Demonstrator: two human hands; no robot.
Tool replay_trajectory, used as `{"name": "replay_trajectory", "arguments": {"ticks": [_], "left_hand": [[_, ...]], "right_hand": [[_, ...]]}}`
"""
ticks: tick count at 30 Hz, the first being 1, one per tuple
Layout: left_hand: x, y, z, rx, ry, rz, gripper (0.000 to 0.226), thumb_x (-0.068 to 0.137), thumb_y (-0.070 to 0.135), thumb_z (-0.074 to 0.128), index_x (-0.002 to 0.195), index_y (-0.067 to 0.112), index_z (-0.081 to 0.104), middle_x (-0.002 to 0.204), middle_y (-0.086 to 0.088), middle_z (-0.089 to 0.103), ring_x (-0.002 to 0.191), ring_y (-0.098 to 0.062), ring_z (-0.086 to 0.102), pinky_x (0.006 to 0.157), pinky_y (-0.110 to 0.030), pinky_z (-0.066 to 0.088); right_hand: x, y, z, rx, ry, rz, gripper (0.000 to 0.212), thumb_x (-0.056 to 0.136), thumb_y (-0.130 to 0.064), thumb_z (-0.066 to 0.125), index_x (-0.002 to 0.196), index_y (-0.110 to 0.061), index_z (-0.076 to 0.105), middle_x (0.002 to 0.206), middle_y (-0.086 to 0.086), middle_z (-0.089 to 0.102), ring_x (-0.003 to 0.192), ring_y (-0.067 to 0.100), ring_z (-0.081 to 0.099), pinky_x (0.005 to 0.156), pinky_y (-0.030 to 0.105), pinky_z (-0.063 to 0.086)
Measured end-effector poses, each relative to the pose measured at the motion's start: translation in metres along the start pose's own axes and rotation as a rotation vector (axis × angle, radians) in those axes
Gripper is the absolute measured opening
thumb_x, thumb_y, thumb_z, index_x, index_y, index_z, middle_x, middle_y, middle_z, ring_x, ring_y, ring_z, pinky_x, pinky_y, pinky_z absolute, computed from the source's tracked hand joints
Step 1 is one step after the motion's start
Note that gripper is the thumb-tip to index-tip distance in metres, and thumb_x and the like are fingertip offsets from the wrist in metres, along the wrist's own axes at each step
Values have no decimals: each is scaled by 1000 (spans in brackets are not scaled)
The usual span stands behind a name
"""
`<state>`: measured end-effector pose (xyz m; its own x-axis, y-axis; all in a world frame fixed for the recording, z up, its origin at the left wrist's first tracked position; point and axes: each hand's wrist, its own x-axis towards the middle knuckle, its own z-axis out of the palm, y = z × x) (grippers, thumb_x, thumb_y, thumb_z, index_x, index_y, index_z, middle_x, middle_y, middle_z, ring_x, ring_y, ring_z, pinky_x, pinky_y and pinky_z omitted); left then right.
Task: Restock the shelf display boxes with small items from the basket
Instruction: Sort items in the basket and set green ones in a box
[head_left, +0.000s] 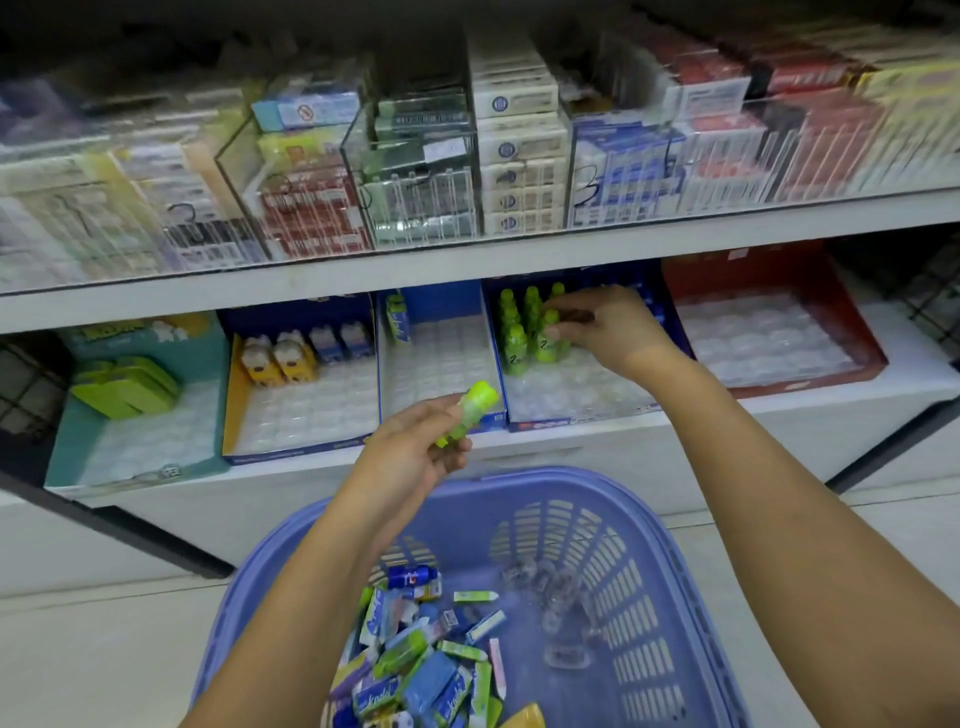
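— Two hands busy?
— Yep. L hand (415, 452) grips a lime bottle (470, 410), tilted, held above the basket (675, 519), just in front of the shelf edge.
— R hand?
— R hand (613, 332) is inside the blue display box (582, 417), fingertips pinched on a standing bottle (546, 345) in the green cluster at the box's back-left.
— Rest of the stock?
— Pile of mixed packets (415, 670) in the basket's near-left part, w/ one blue bottle (410, 576) at the pile's far edge. Box next door on the left has a single carton (398, 317) at the back.
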<state>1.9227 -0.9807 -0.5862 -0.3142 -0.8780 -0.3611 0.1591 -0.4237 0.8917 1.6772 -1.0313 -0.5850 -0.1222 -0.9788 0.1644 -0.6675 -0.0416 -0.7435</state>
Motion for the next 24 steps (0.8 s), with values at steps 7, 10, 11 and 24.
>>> {"name": "replay_trajectory", "arguments": {"ticks": [7, 10, 11, 24], "left_hand": [[4, -5, -10, -22, 47, 53, 19, 87, 16, 62, 100, 3, 66, 76, -3, 67, 68, -8, 64, 64, -16, 54], [4, -2, -10, -67, 44, 34, 13, 89, 10, 60, 98, 2, 66, 75, -4, 70, 73, -11, 69, 66, -18, 55], [3, 0, -9, -80, 36, 30, 12, 90, 9, 59, 97, 2, 65, 77, -5, 71, 74, -13, 70, 67, -19, 56], [-1, 27, 30, -14, 81, 18, 31, 91, 33, 58, 92, 2, 64, 82, -15, 72, 59, -10, 66, 59, -19, 57]], "right_hand": [[0, 1, 10, -110, -37, -14, 34, 83, -15, 69, 116, -17, 67, 108, 4, 62, 88, 10, 56, 80, 16, 40], [2, -1, 14, -222, -39, -42, 33, 85, -18, 67, 118, -17, 66, 102, 5, 59, 86, 12, 53, 73, 9, 33], [3, -2, 14, -221, -38, -40, 33, 85, -18, 67, 117, -17, 66, 101, 5, 58, 86, 14, 54, 71, 7, 31], [-73, -55, -4, 523, -250, -59, 40, 74, -12, 76, 110, -23, 64, 111, -2, 65, 88, 6, 65, 80, 18, 52]]}}
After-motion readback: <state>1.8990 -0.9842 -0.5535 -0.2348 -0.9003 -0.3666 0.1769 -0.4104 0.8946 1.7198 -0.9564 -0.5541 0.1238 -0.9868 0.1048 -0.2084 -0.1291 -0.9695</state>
